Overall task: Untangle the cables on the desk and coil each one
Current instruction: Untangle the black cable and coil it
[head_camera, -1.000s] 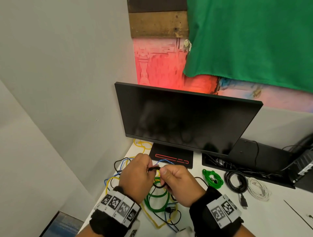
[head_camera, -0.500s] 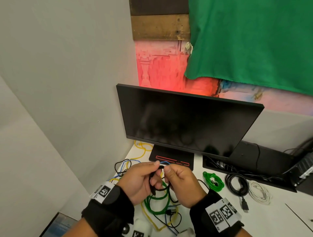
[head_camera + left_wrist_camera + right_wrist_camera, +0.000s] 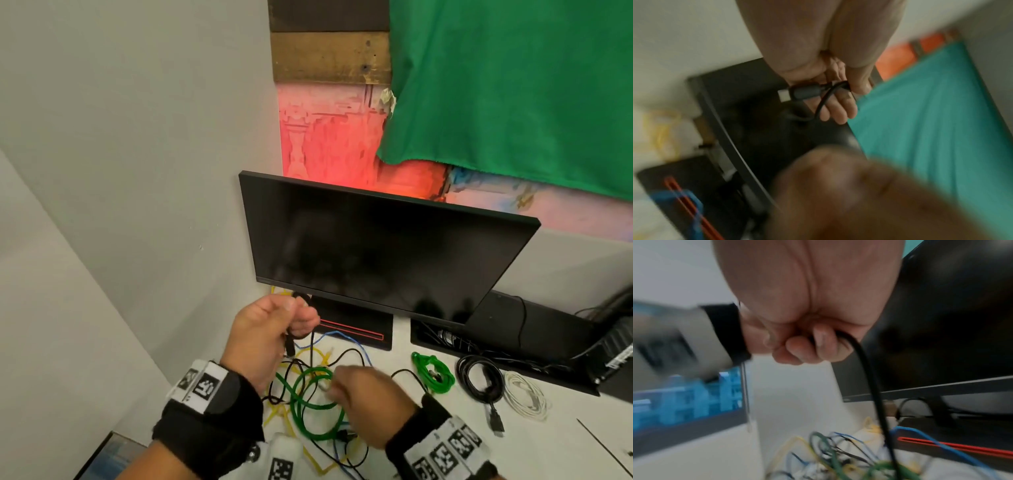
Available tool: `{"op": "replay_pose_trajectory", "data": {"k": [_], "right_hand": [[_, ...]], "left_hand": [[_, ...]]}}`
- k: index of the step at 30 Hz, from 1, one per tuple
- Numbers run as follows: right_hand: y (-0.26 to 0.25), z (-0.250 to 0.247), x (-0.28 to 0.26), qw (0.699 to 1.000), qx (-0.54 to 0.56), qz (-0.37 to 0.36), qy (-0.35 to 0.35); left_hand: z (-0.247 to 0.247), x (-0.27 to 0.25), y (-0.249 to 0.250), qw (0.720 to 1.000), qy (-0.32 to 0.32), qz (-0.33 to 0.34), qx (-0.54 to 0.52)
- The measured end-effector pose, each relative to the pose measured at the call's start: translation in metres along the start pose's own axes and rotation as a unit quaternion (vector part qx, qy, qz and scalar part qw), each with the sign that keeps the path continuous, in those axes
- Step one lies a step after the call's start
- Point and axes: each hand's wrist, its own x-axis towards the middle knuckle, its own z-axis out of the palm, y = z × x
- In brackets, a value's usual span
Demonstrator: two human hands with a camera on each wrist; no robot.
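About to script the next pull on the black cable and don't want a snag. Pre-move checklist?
1. Left hand grips black cable near its plug: ok.
2. Right hand fingers curled round black cable: ok.
3. Black cable free of the tangle: not ok, black strands run through it.
4. Span between hands knot-free: cannot tell, blurred.
5. Green coil apart from tangle: ok.

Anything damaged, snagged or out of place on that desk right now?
No damage visible. The tangled pile of yellow, green, blue and black cables remains unsorted beside three finished coils. The black cable runs between both hands.
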Motion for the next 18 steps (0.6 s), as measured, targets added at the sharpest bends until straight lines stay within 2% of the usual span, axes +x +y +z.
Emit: {"op": "replay_pose_trajectory", "data": {"k": [1,2,4,6,8,10,13,18], "right_hand": [[-0.012,0.001,-0.001,0.998,0.013,-0.045,-0.035],[-0.021,-0.002,-0.003,0.995,0.046,-0.081,-0.039],[-0.030,-0.010,-0.007,0.985,0.121,-0.121,0.022],[-0.029,-0.020,-0.008,0.974,0.149,-0.128,0.109],[-0.022,-0.026,-0.004,0.964,0.147,-0.105,0.197],[-0.013,-0.029,0.003,0.959,0.123,-0.071,0.244],[-0.009,-0.023,0.008,0.957,0.105,-0.047,0.267],[-0.015,-0.003,0.005,0.918,0.269,-0.076,0.280]], "left_hand": [[0.001,-0.001,-0.004,0.996,-0.017,0.010,0.086],[0.002,-0.002,-0.008,0.986,-0.040,0.018,0.161],[0.000,-0.006,-0.014,0.965,-0.083,0.023,0.247],[-0.005,-0.011,-0.013,0.957,-0.108,0.024,0.268],[-0.006,-0.014,-0.010,0.954,-0.127,0.010,0.270],[-0.003,-0.018,-0.011,0.957,-0.138,-0.020,0.256],[0.004,-0.022,-0.014,0.969,-0.127,-0.059,0.205],[0.011,-0.023,-0.011,0.983,-0.118,-0.106,0.095]]}}
